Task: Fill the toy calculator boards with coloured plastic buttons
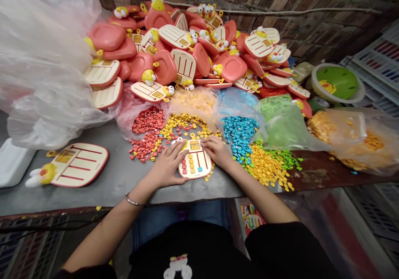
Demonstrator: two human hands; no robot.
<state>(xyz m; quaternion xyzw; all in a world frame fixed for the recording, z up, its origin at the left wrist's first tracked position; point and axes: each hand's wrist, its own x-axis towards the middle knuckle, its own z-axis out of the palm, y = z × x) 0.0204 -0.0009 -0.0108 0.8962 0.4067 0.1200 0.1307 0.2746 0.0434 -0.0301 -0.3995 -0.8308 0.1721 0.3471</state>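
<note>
One cream rounded plastic board [203, 173], seemingly mid-filling on the grey tabletop [121, 183], is steadied by the spread left hand [169, 163], any hold by the curled right hand [218, 152] unclear, small blue plastic pieces [239, 134] probably needed next

A single head-worn camera faces forward and down from above the person's black shirt [202, 245], near enough to set the left hand [170, 164] and right hand [218, 152] mid-view, its sight reaching across the surface [120, 179] to the brick wall [311, 25] beyond.
</note>
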